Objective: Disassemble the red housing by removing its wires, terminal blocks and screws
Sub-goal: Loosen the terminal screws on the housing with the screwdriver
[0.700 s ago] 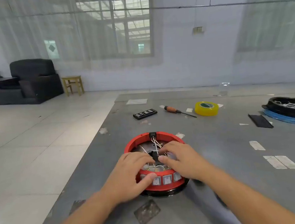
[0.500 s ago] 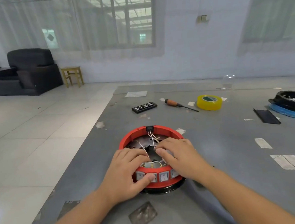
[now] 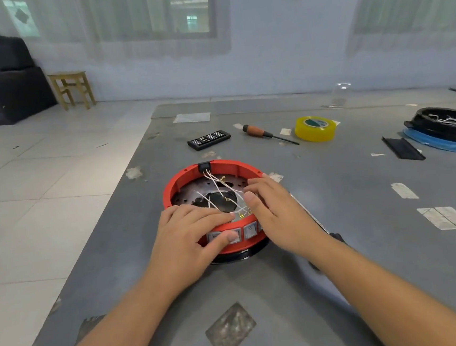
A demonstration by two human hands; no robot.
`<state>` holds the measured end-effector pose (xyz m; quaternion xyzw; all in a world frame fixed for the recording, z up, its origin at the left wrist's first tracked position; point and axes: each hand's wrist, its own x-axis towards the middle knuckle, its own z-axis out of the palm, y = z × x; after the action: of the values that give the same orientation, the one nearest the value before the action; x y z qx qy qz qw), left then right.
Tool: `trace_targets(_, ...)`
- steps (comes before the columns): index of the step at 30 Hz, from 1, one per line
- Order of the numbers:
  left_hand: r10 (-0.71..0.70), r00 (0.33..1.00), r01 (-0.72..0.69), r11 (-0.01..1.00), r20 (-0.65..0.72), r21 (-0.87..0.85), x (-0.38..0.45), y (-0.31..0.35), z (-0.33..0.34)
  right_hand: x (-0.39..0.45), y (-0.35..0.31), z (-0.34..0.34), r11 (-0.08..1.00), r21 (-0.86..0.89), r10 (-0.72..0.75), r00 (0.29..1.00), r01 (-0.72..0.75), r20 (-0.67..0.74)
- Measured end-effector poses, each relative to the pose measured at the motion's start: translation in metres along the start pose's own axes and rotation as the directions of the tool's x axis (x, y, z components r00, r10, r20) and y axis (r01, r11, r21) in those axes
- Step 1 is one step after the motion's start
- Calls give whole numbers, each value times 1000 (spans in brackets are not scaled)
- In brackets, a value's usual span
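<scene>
Red housing (image 3: 186, 176) sat on the grey table (image 3: 333, 191), near centre, its near wall gripped between the left hand (image 3: 188, 237)'s thumb and fingers, seemingly for steadiness, while the right hand (image 3: 277, 210)'s loosely spread fingers reached the white wires (image 3: 217, 184).

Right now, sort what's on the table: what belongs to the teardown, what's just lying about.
In the job:
red housing
white wires
left hand, gripping the rim
right hand, on the wires

Lying about:
yellow tape roll
bit case
orange-handled screwdriver
black tray on blue ring
</scene>
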<state>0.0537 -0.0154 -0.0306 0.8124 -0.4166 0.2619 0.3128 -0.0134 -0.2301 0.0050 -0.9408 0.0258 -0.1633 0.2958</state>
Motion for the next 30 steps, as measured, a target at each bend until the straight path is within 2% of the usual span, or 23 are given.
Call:
trace_targets(3, -12, 1000, 11, 1000, -14, -27, -1, 0, 1, -11, -4, 13, 998, -68, -13, 999, 11, -30)
trace_targets(9, -41, 998, 40, 999, -44, -28, -3, 0, 7, -11, -14, 31, 993, -116, 0, 981, -22, -193)
trace_targets(12, -57, 998, 56, 998, -31, -23, -2, -2, 10, -8, -14, 29, 994, -106, 13, 993, -26, -121)
trace_targets(14, -43, 999, 43, 999, -33, -3, -3, -3, 11, -9, -11, 16, 999, -27, 24, 999, -25, -41)
trace_targets(17, -60, 998, 60, 998, -35, 10, -4, -4, 10, -18, 9, -21, 998, 14, 56, 993, -55, -104)
trace_targets(19, -75, 997, 76, 997, -34, 29, -4, -2, 10, -28, 28, -48, 981, -80, 167, 978, -178, -126)
trace_targets(22, -105, 994, 108, 991, -42, 76, -3, 3, 8, -43, 45, -70, 892, -278, 358, 933, -356, -48)
trace_targets(26, -136, 990, 139, 985, -39, 103, -6, 12, 10, -54, 45, -63, 804, -479, 427, 903, -353, 52)
trace_targets(30, -158, 987, 161, 980, -30, 115, -9, 17, 10, -49, 42, -54, 768, -548, 383, 923, -331, -20)
